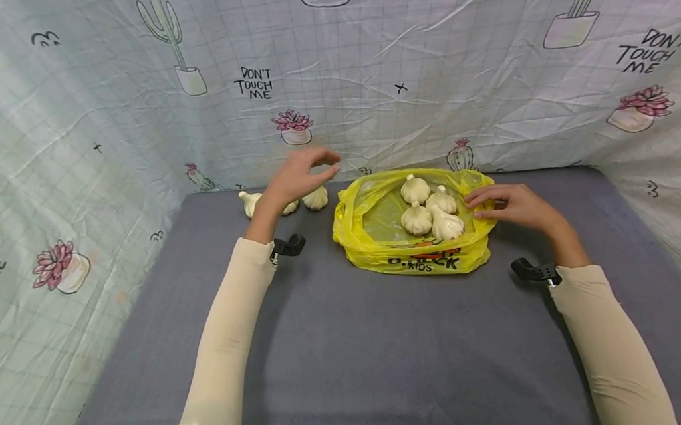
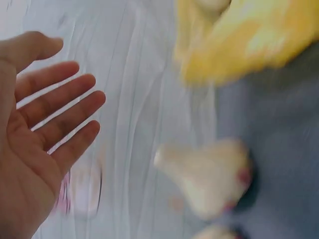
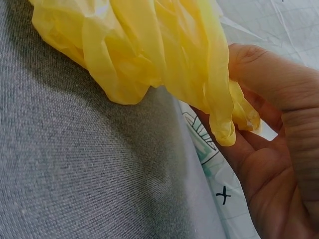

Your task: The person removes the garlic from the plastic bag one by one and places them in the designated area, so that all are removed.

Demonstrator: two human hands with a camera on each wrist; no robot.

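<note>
A yellow plastic bag (image 1: 358,254) lies with its mouth spread wide, and several garlic bulbs (image 1: 416,219) sit together inside it. My right hand (image 1: 517,206) pinches the bag's right rim between thumb and fingers; the right wrist view shows the gathered yellow plastic (image 3: 222,99) there. Left of the bag, my left hand (image 1: 301,175) hovers in the air with its fingers apart and nothing in them. Under and behind it are three garlic bulbs, one at the right (image 1: 315,199), one at the left (image 1: 250,203) and one partly hidden by the wrist.
The dark grey tabletop (image 1: 387,342) extends toward me in front of the bag. A pale printed sheet (image 1: 355,91) hangs as a wall behind the table and along its sides. Black camera mounts (image 1: 289,245) are strapped to both wrists.
</note>
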